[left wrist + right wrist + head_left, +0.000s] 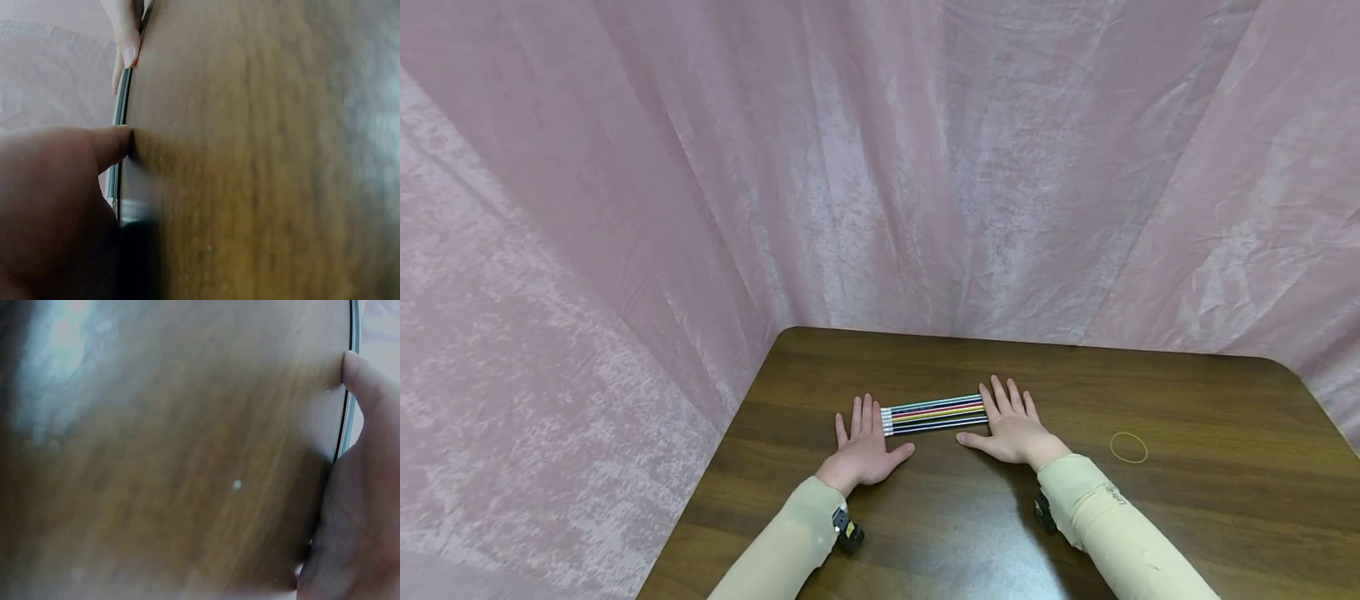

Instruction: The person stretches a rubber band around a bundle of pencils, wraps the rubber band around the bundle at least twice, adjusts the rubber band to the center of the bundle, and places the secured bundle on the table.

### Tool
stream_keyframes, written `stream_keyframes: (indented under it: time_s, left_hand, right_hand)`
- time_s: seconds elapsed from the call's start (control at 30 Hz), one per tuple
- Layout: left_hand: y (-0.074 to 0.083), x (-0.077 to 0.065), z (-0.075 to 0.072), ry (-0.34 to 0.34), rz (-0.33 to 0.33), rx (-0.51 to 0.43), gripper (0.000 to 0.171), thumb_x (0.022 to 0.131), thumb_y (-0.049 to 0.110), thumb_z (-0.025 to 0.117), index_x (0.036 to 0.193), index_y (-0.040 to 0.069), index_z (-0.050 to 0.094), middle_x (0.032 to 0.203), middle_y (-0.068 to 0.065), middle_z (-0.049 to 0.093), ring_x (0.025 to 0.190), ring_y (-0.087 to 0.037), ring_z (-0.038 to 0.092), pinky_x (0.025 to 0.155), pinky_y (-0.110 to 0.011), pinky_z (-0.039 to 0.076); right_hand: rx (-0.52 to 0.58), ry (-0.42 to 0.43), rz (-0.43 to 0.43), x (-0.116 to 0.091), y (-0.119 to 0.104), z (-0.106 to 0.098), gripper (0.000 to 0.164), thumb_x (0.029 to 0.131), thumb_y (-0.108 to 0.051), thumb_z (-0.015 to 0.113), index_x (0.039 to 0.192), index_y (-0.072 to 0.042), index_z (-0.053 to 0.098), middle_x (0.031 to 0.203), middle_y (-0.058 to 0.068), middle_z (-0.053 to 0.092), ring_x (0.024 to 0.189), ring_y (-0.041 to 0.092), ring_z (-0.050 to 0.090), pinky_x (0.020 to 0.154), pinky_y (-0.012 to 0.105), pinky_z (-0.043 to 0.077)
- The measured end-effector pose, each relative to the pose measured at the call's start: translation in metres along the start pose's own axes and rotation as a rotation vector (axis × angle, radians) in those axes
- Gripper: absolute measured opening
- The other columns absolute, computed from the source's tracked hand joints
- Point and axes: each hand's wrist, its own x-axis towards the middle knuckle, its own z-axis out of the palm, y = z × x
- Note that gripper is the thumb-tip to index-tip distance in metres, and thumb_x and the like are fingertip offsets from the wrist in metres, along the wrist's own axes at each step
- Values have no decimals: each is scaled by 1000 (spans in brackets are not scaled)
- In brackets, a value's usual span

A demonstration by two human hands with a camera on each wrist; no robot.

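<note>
Several pencils (932, 414) in different colours, among them teal, red, yellow and black, lie side by side in a flat row on the table. Their white-banded ends (887, 422) point left. My left hand (863, 454) lies flat with fingers spread, its index finger right at those ends. At the opposite end, my right hand (1011, 432) has its straight fingers against the row, thumb stretched out in front of it. In the left wrist view, the left thumb (112, 147) crosses before the row's edge. The right wrist view shows the right thumb (365, 378) close along it.
A thin yellow rubber band (1112, 446) lies on the brown wooden table (1225, 467), to the right of my right hand. Pink velvety curtains (925, 167) hang behind the table and along its left side. Each sleeve carries a small black wrist device (848, 532).
</note>
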Motion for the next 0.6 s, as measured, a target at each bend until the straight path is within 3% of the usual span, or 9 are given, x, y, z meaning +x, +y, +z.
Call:
stream_keyframes:
  time_s: [0.07,0.37,0.6]
  left_hand:
    - [0,-1,-1,-3,3,1,110,102,77,43,169,-2,5,178,-19,-9,162,-34,-17,124,-64,-10]
    - [-1,-2,-3,-20,15,-4,110,102,76,44,169,-2,5,177,-20,-8,162,-35,-16,125,-62,-9]
    - [-14,7,-2,-42,69,-75,111,102,73,50,169,-2,4,178,-19,-9,162,-36,-16,125,-60,-10]
  right_hand:
    - [10,-6,5,-2,-5,-4,118,95,-84,50,170,0,13,176,28,0,160,51,-6,123,68,-4]
    - [-19,-11,2,2,3,1,122,92,-89,45,171,-3,10,176,26,-3,160,50,-8,123,68,-5]
    - [-31,8,-22,3,10,5,120,93,-89,43,170,-3,12,176,25,0,161,50,-5,124,68,-1]
